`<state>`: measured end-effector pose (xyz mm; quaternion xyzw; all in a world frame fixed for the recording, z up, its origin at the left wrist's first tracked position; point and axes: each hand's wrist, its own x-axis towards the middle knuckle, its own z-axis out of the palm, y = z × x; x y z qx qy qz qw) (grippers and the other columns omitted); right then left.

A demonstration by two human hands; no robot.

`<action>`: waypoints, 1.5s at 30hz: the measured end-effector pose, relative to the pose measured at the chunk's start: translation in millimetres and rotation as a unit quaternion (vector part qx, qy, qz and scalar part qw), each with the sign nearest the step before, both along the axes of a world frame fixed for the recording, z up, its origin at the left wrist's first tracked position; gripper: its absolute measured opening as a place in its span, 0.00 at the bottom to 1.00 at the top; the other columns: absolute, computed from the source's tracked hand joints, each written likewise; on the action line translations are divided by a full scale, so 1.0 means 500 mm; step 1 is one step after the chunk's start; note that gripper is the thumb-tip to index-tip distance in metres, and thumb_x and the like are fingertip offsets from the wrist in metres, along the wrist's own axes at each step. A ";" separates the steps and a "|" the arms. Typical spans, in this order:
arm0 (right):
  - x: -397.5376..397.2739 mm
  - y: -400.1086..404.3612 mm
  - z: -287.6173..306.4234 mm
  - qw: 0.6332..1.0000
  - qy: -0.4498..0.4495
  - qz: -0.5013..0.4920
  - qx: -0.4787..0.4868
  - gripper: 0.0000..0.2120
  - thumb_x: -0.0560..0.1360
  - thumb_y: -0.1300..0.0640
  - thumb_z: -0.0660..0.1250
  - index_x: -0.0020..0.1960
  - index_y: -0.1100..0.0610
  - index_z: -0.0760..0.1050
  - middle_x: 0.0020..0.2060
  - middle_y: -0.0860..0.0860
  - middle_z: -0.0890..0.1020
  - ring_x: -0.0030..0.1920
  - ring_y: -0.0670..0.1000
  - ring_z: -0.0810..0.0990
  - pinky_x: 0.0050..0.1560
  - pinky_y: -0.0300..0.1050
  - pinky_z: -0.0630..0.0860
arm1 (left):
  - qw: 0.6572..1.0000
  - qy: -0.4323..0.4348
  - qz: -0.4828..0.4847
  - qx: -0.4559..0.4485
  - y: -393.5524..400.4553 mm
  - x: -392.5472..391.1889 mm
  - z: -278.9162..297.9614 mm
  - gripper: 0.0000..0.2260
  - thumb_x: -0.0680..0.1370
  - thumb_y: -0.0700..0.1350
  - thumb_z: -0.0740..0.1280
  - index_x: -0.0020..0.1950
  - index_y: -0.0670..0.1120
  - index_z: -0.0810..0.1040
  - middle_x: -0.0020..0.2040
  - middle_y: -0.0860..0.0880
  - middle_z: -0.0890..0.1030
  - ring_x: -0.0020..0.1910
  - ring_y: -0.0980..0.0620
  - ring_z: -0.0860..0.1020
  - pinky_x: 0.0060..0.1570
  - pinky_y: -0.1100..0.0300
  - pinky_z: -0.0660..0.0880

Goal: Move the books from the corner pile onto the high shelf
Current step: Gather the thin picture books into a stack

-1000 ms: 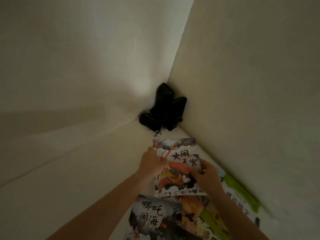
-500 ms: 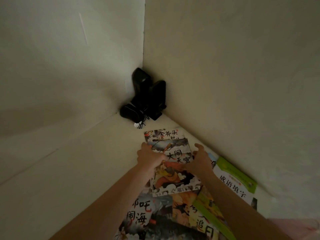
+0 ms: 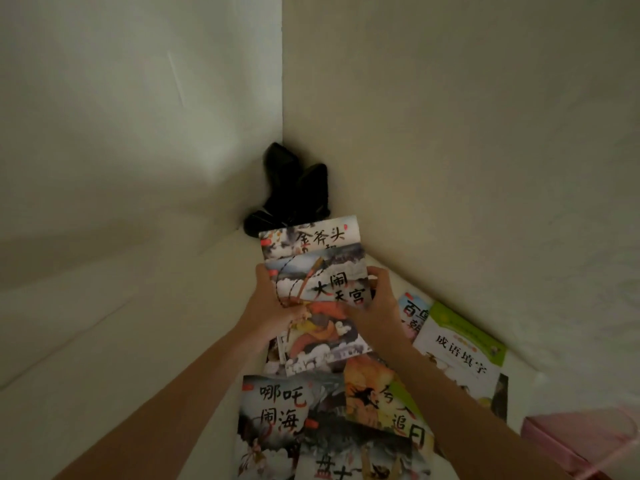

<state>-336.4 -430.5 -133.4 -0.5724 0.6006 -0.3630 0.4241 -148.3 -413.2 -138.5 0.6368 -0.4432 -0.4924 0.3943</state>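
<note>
Pale walls [image 3: 450, 133] meet in a corner, above a cream surface [image 3: 121, 341] that carries everything; whether this is the high shelf or the place of the corner pile cannot be told.

Loose books [image 3: 311, 427]: picture books overlapping at the near edge, covers up, none squared to the next. One green-and-white book [image 3: 460, 344] lies to the right, close along the wall, partly over another with a pale cover.

Pink box [image 3: 581, 441]: lower right, cut by the frame edge.

Black objects [image 3: 291, 192]: dark shapes tucked right into the corner; what they are cannot be told.

Held stack [image 3: 315, 271]: a few thin books, the top one slid toward the person so the cover beneath shows at the far end. Far end just short of the black objects, near end over the loose books.

Left hand [image 3: 268, 303]: grasping the stack's left edge, thumb on the cover.

Right hand [image 3: 374, 306]: grasping the right edge, fingers curled round it.

Step in hand, as a judgement: handling one batch with both hands, either lifting it from the spread or setting it down toward the corner.

Next move calls for: even grip on both edges so the slid top book does not slip off, and clearance from the black objects.
</note>
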 end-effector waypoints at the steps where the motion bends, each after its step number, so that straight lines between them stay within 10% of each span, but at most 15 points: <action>1: 0.008 0.004 0.011 1.000 -0.002 -0.005 -0.027 0.27 0.69 0.60 0.76 0.62 0.52 0.66 0.47 0.42 0.79 0.48 0.46 0.82 0.45 0.43 0.82 | 0.999 -0.017 0.006 -0.031 0.008 0.009 0.020 0.31 0.71 0.35 0.73 0.64 0.50 0.58 0.47 0.44 0.79 0.45 0.44 0.82 0.42 0.42 0.81; 7: 0.059 0.010 0.098 0.991 -0.009 0.020 -0.132 0.20 0.70 0.57 0.76 0.58 0.50 0.72 0.47 0.44 0.82 0.45 0.42 0.82 0.45 0.37 0.81 | 0.978 -0.026 0.010 -0.207 0.032 0.102 0.136 0.30 0.73 0.33 0.70 0.65 0.57 0.60 0.44 0.36 0.79 0.36 0.32 0.78 0.36 0.36 0.76; 10: 0.084 0.063 0.067 0.992 -0.010 0.027 -0.126 0.11 0.73 0.59 0.72 0.53 0.52 0.75 0.45 0.47 0.83 0.45 0.46 0.83 0.46 0.46 0.81 | 0.979 -0.039 0.013 -0.201 0.081 0.133 0.110 0.37 0.75 0.36 0.70 0.76 0.52 0.52 0.45 0.41 0.79 0.33 0.41 0.79 0.36 0.41 0.77; 17: 0.117 0.156 -0.046 0.995 -0.075 -0.003 -0.066 0.29 0.70 0.66 0.74 0.64 0.51 0.65 0.51 0.51 0.83 0.50 0.49 0.84 0.49 0.49 0.82 | 0.978 0.012 -0.014 -0.210 0.170 0.163 -0.010 0.28 0.75 0.35 0.70 0.67 0.54 0.62 0.49 0.58 0.81 0.46 0.49 0.83 0.46 0.48 0.81; 23: 0.145 0.182 -0.097 0.997 -0.016 -0.014 -0.072 0.26 0.70 0.61 0.76 0.61 0.49 0.67 0.52 0.46 0.80 0.51 0.43 0.81 0.49 0.42 0.81 | 0.992 0.040 -0.028 -0.117 0.207 0.136 -0.057 0.34 0.74 0.34 0.70 0.70 0.55 0.54 0.48 0.50 0.78 0.43 0.62 0.82 0.41 0.68 0.76; 30: 0.153 0.187 -0.025 0.996 0.032 0.004 -0.077 0.24 0.76 0.58 0.69 0.68 0.52 0.62 0.45 0.41 0.79 0.47 0.47 0.82 0.40 0.31 0.78 | 0.992 -0.008 0.041 -0.123 0.197 0.143 -0.030 0.18 0.75 0.49 0.71 0.56 0.44 0.68 0.45 0.48 0.76 0.43 0.63 0.78 0.42 0.67 0.74; 35: 0.088 0.243 0.028 0.992 0.108 0.030 0.054 0.21 0.77 0.50 0.67 0.68 0.51 0.70 0.54 0.49 0.82 0.52 0.48 0.82 0.48 0.37 0.77 | 0.984 0.139 0.025 0.109 0.231 0.148 -0.003 0.17 0.76 0.42 0.70 0.60 0.47 0.67 0.52 0.47 0.77 0.52 0.49 0.80 0.46 0.53 0.79; 41: -0.008 0.384 -0.030 0.962 0.250 -0.033 0.103 0.19 0.76 0.50 0.67 0.66 0.52 0.73 0.57 0.51 0.79 0.52 0.48 0.78 0.48 0.39 0.75 | 0.991 -0.055 0.041 0.114 0.266 0.156 -0.048 0.14 0.74 0.42 0.72 0.57 0.40 0.74 0.50 0.42 0.80 0.52 0.44 0.79 0.42 0.58 0.75; 45: -0.074 0.447 -0.081 0.908 0.350 -0.126 0.196 0.41 0.64 0.29 0.69 0.69 0.50 0.64 0.67 0.57 0.67 0.66 0.61 0.66 0.64 0.60 0.69 | 0.980 -0.124 0.105 0.117 0.290 0.207 -0.045 0.12 0.75 0.43 0.71 0.53 0.43 0.72 0.48 0.47 0.77 0.49 0.47 0.75 0.46 0.54 0.71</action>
